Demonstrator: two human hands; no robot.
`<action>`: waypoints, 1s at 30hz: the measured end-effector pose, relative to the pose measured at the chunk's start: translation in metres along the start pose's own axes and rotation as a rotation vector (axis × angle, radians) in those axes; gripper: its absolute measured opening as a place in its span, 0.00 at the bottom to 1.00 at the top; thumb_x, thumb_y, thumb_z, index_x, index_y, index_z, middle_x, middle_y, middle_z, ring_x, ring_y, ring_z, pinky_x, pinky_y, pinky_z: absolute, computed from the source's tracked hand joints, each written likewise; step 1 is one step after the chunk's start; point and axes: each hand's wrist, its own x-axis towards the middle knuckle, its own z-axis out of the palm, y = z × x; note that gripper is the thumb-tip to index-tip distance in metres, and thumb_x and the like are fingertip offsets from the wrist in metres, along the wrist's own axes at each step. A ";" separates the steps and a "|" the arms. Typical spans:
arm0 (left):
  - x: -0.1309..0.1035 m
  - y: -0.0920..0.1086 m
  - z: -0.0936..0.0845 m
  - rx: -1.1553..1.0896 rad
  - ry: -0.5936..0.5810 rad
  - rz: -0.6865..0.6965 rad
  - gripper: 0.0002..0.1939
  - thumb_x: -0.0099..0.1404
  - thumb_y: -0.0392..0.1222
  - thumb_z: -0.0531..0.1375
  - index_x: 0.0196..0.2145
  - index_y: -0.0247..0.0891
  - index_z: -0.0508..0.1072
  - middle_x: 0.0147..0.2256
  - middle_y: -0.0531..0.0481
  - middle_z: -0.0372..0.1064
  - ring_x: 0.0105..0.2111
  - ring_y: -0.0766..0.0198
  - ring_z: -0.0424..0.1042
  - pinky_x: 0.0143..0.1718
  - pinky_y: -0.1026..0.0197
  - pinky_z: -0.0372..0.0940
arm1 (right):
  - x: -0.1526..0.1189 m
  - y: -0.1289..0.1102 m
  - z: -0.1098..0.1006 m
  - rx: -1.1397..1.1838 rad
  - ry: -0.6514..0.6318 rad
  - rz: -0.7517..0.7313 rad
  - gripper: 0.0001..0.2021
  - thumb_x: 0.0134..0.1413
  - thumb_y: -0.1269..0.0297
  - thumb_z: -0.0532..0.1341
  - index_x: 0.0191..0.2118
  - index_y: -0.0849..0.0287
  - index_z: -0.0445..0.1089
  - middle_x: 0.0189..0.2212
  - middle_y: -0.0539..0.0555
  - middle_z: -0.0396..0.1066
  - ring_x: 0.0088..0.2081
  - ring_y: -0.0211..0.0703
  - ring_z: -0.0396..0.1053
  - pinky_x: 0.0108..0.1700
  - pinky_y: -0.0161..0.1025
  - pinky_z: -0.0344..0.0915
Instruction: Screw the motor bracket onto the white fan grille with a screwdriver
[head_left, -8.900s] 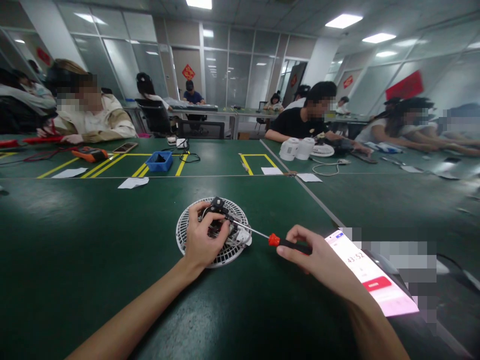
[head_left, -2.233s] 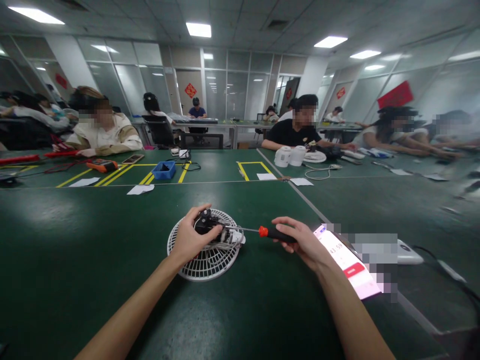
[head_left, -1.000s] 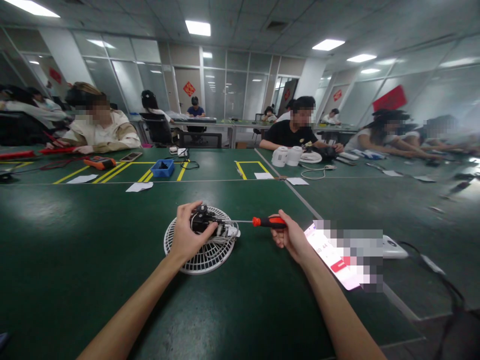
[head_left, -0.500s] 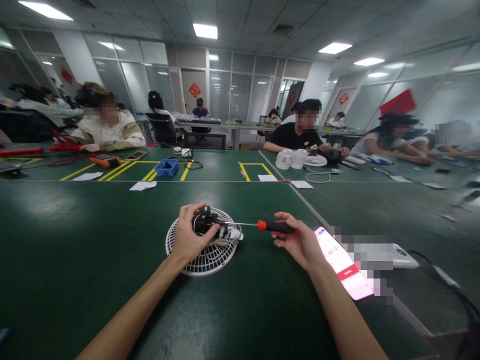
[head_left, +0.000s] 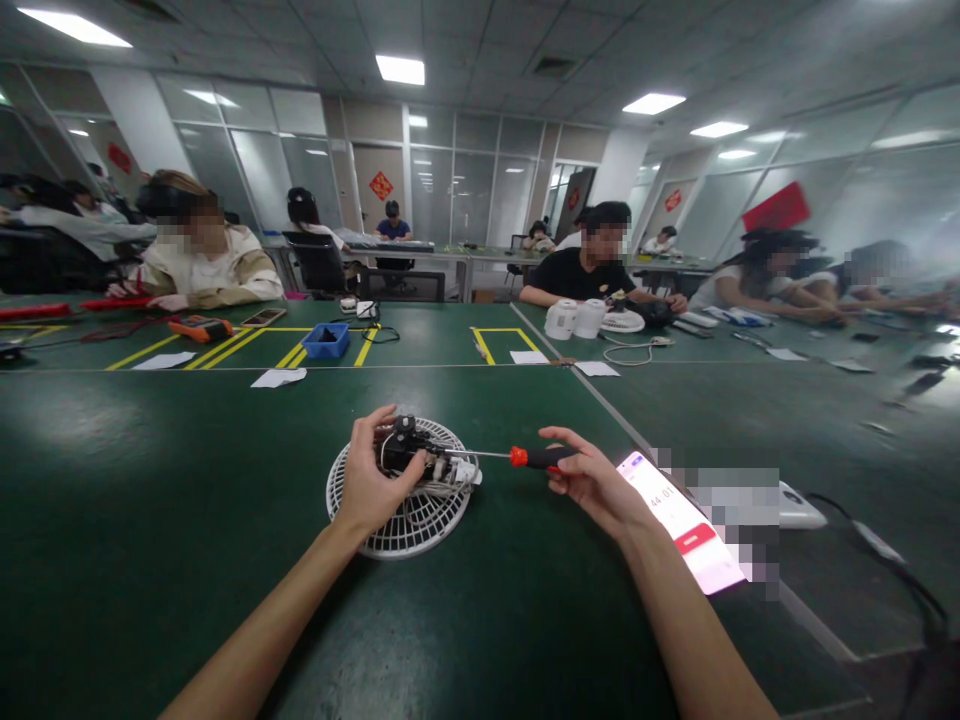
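Note:
A round white fan grille (head_left: 409,535) lies on the green table, with a black motor assembly (head_left: 397,450) and white wires on top of it. My left hand (head_left: 369,480) is wrapped around the motor assembly from the left, thumb toward its right side. To the right, my right hand (head_left: 592,480) holds the handle of a red and black screwdriver (head_left: 541,457). The screwdriver lies level, and its metal shaft points left, with the tip at the motor assembly. The exact contact of the tip is too small to tell.
A lit phone (head_left: 694,540) lies beside my right forearm, near a white device (head_left: 801,508) with a cable. Across the green table (head_left: 187,440) are a blue bin (head_left: 326,342), an orange meter (head_left: 200,328), paper pieces and white housings (head_left: 561,320). Several people sit beyond.
The camera view has shifted slightly. The fingers of my right hand have moved a little around the screwdriver handle. My left hand keeps its hold on the motor assembly.

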 end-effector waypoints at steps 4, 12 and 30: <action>0.000 -0.001 0.000 -0.020 0.010 -0.024 0.33 0.60 0.46 0.67 0.60 0.42 0.63 0.50 0.43 0.69 0.49 0.53 0.73 0.53 0.45 0.70 | 0.000 -0.001 0.000 -0.099 -0.032 0.191 0.30 0.57 0.37 0.61 0.55 0.56 0.71 0.26 0.55 0.75 0.22 0.41 0.71 0.19 0.33 0.61; -0.001 0.003 0.003 -0.042 0.018 -0.099 0.38 0.60 0.49 0.68 0.65 0.45 0.59 0.49 0.43 0.70 0.44 0.56 0.74 0.49 0.46 0.72 | 0.003 0.000 -0.001 -0.183 0.049 0.032 0.25 0.49 0.52 0.72 0.50 0.58 0.73 0.20 0.49 0.71 0.19 0.36 0.64 0.17 0.29 0.56; -0.001 0.010 0.003 0.058 0.028 -0.033 0.32 0.63 0.49 0.66 0.63 0.45 0.65 0.49 0.44 0.69 0.48 0.53 0.73 0.53 0.43 0.70 | 0.003 0.003 0.004 -0.128 0.152 -0.154 0.27 0.38 0.59 0.77 0.48 0.58 0.76 0.26 0.49 0.72 0.23 0.35 0.66 0.20 0.31 0.61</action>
